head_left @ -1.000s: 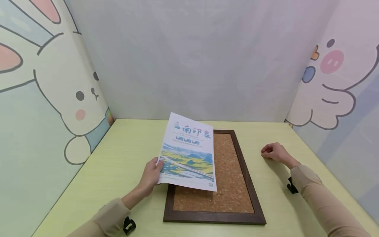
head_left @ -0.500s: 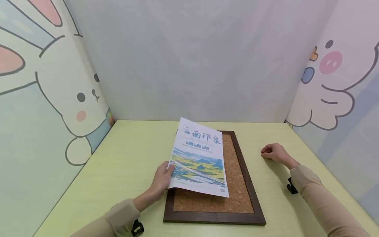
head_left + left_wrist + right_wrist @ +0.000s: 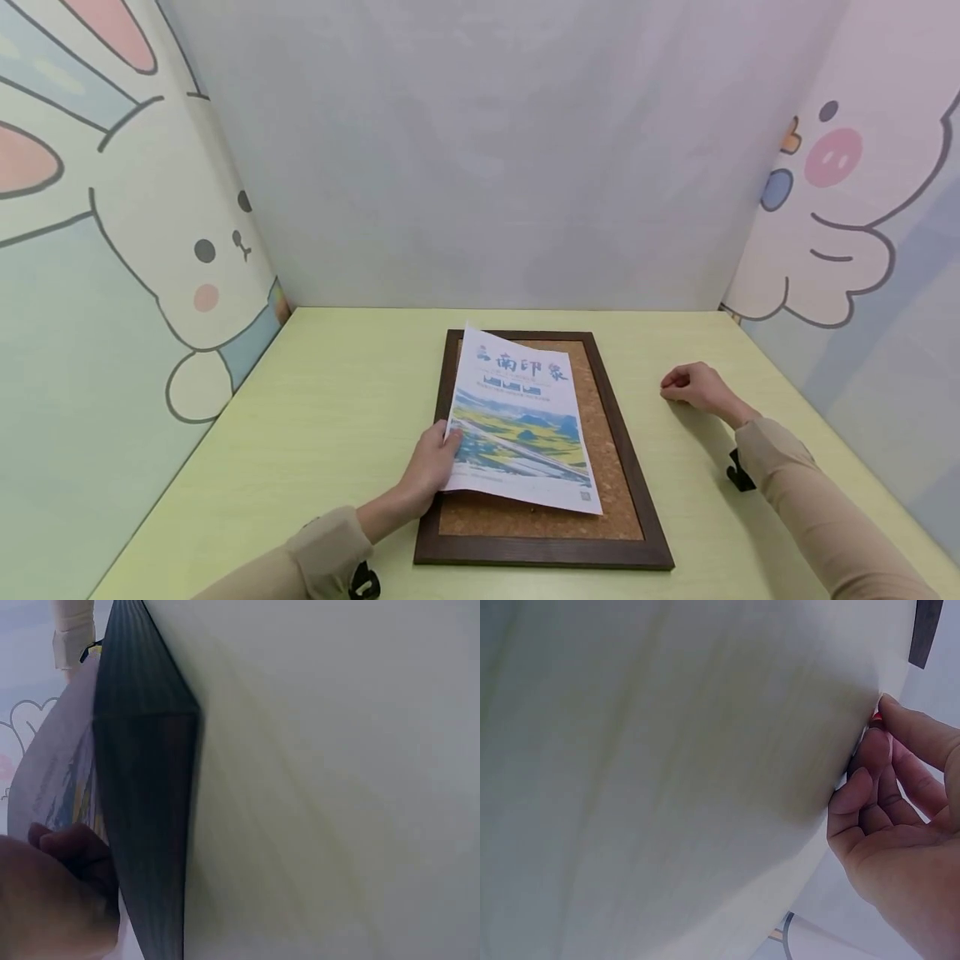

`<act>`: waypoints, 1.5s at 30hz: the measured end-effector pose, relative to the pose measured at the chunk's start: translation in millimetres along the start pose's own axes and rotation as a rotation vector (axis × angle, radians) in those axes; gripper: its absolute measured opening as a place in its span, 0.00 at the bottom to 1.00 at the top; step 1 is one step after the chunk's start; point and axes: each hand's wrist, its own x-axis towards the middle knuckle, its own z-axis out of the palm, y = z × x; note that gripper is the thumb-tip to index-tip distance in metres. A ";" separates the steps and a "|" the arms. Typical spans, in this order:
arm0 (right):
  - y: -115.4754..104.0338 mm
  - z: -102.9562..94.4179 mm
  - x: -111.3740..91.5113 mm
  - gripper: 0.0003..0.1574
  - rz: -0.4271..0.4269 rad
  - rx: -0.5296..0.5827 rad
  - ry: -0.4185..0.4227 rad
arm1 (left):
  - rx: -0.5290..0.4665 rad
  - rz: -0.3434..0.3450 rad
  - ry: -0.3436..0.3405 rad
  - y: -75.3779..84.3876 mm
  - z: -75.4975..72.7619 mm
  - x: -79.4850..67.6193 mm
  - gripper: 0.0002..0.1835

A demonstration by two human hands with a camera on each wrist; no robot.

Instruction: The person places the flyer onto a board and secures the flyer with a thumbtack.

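In the head view my left hand (image 3: pixel 423 471) pinches the left edge of a printed poster (image 3: pixel 521 417), thumb on top. The white sheet has blue lettering and a yellow-and-blue landscape, and it slants over a cork board (image 3: pixel 487 518). The board's dark wooden frame (image 3: pixel 543 552) shows around it, with part of the left side covered by the sheet and hand. Farther right, my right hand (image 3: pixel 699 387) is low at the table, thumb and fingertips together. Between them, the right wrist view shows a tiny red object (image 3: pixel 877 717), mostly hidden; its kind cannot be made out.
A pale yellow-green table (image 3: pixel 322 400) carries the board. A grey wall (image 3: pixel 495 167) stands behind it, with cartoon-printed walls on both sides. Black camera mounts (image 3: pixel 740 471) sit at the wrists.
My left hand has moved the poster to the right and lower, so it now lies more over the cork board. My right hand has stayed in place.
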 end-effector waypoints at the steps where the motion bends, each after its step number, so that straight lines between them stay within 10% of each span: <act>1: -0.8 0.0 0.1 0.13 -0.001 -0.002 0.000 | 0.003 -0.001 -0.012 -0.4 0.1 0.1 0.18; 14: -7.0 -2.7 3.8 0.13 0.001 -0.013 0.007 | 0.034 0.017 -0.197 2.4 -5.1 1.4 0.20; 19: -6.0 -1.1 6.0 0.13 0.005 0.005 0.005 | 0.213 0.036 -0.309 9.9 -18.5 6.0 0.16; 24: -5.6 -0.9 8.4 0.13 0.025 0.027 -0.006 | 0.596 0.140 -0.243 24.0 -32.4 10.6 0.16; 33: -31.9 -7.9 36.5 0.24 0.072 0.322 -0.099 | 0.941 0.454 -0.304 22.3 -32.0 25.8 0.24; 45: -80.1 11.9 92.4 0.21 0.045 0.387 -0.133 | 0.985 0.418 -0.507 12.0 -31.4 30.1 0.44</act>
